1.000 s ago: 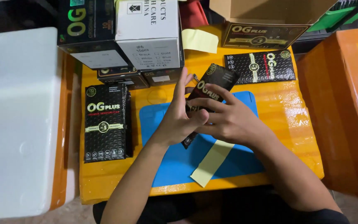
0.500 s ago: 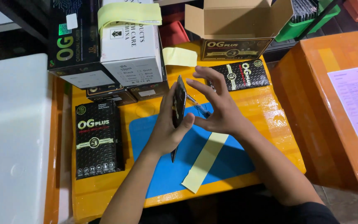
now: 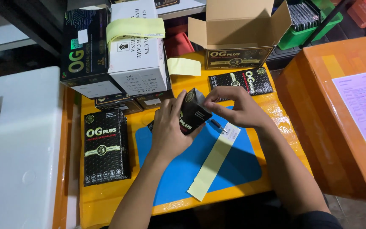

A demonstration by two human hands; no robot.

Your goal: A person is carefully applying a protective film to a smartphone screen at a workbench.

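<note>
- Two hands hold one small black box (image 3: 192,113) above the blue mat (image 3: 234,163) on the yellow worktop (image 3: 106,199).
- Left hand (image 3: 167,131) – grip wrapped round its lower end.
- Right hand (image 3: 238,109) – fingertips pinch its top flap; box not yet closed.
- Half a second ago it stood edge-on; now tilted.

On the table (image 3: 106,203) a mat (image 3: 234,169) lies central, a paper strip (image 3: 210,167) across it. A flat packet (image 3: 106,147) lies at nine o'clock, stacked boxes (image 3: 115,51) at eleven, an open carton (image 3: 238,36) at one, another packet (image 3: 242,80) before it.
</note>
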